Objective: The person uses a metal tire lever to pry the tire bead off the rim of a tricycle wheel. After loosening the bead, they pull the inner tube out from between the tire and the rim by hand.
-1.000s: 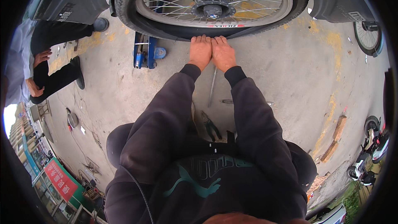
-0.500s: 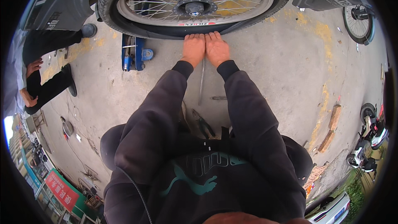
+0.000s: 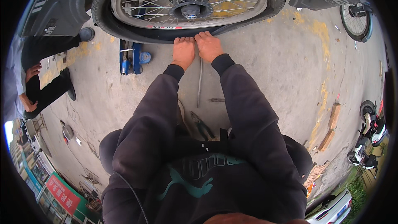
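In the head view, the spoked wheel (image 3: 187,12) is at the top centre, between dark body panels, its hub end facing the person. It shows as an oval with its long axis running left to right, the right end slightly higher. Along the near side, the black tyre (image 3: 101,14) stands out from the pale rim (image 3: 117,6), leaving a dark gap. The left hand (image 3: 183,52) and right hand (image 3: 209,46) are side by side, nearly touching, fingers curled over the tyre's near edge; their thumbs are hidden. A thin metal rod (image 3: 200,84) lies on the concrete just below them, pointing away from the person. Pliers (image 3: 202,126) lie nearer, slanting, with handles toward the lower right. A blue jack (image 3: 137,60) sits left of the hands.
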Motion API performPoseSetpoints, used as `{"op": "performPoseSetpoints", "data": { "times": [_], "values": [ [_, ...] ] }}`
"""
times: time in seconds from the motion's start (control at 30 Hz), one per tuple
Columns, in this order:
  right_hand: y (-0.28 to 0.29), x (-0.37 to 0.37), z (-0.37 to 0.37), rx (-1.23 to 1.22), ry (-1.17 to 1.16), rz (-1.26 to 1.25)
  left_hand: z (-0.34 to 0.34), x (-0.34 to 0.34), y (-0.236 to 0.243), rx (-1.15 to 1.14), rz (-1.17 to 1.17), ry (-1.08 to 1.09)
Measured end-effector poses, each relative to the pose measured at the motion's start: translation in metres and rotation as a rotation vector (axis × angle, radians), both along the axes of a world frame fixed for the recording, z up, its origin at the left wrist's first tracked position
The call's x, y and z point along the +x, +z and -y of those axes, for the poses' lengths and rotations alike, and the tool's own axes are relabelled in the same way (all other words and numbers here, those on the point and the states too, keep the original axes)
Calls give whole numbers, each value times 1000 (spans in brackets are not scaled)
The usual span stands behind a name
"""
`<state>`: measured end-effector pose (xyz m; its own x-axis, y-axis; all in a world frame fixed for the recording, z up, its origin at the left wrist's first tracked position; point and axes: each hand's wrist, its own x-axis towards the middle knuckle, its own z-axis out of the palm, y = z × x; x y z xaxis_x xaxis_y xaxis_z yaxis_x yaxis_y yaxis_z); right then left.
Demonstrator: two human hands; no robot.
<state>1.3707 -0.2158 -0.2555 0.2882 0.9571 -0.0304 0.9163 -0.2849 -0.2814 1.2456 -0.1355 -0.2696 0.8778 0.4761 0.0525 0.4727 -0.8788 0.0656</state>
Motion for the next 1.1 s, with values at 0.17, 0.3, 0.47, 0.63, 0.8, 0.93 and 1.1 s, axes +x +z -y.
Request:
{"op": "performPoseSetpoints", "data": {
  "times": [0.17,0.3,0.47,0.63,0.8,0.93,1.1],
  "values": [
    [3,40,18,-30,89,232,-21,-19,10,22,-76,-25],
    [-2,-57,46,194,-260,207,-12,-14,22,-58,-130,-16],
    [2,5,22,-4,10,79,9,-13,-7,-20,40,-24],
    [17,52,43,-112,-39,399,-27,-43,8,133,-131,-33],
    [-7,-14,49,-51,-176,193,-25,-11,12,157,58,-104],
    [8,-10,21,-162,-14,104,14,-12,-7,28,52,13],
    [20,48,38,59,-17,593,-34,-39,23,153,-146,26]
  ]
}}
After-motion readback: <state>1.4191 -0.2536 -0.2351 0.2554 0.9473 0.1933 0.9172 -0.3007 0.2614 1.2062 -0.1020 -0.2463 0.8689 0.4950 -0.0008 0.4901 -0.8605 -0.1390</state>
